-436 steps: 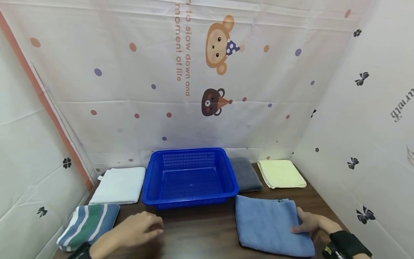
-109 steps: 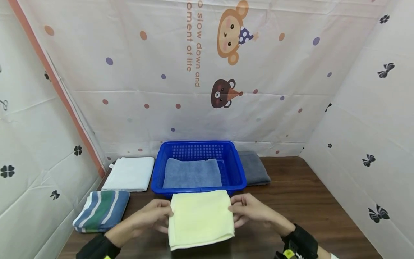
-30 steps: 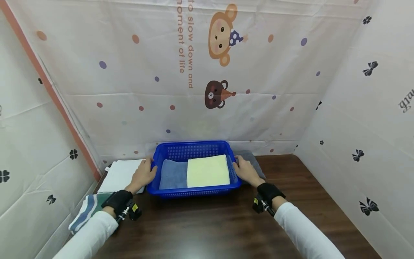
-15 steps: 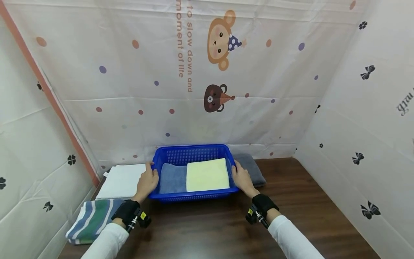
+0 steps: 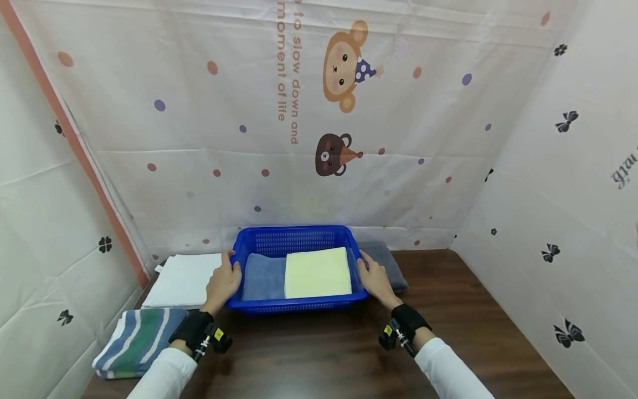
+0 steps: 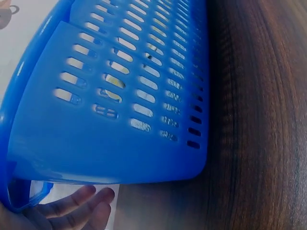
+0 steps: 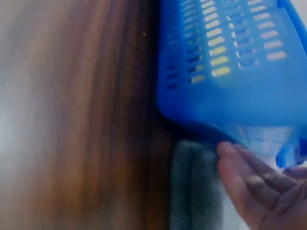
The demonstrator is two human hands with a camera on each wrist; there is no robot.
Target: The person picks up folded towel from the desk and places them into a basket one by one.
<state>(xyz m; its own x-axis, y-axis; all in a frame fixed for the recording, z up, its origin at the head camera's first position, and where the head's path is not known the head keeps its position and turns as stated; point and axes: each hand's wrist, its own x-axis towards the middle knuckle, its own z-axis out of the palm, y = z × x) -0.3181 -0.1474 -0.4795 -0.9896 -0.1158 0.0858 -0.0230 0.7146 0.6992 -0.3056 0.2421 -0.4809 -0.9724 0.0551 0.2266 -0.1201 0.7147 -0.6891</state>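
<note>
A blue plastic basket stands against the back wall. Inside it, a folded yellow towel partly covers a folded blue towel. My left hand grips the basket's left side, thumb over the rim; in the left wrist view its fingers lie outside the basket wall. On the opposite side my right hand holds the rim, and the right wrist view shows its fingers under the rim's edge, close above the grey towel.
To the left lies a folded white towel, with a striped towel in front of it. The grey towel sits right of the basket, partly behind it. A printed curtain encloses the wooden table.
The blue towel, then the yellow one, went from the hands into the basket. Both hands have since taken hold of the basket's sides. In the last half second it has hardly moved.
</note>
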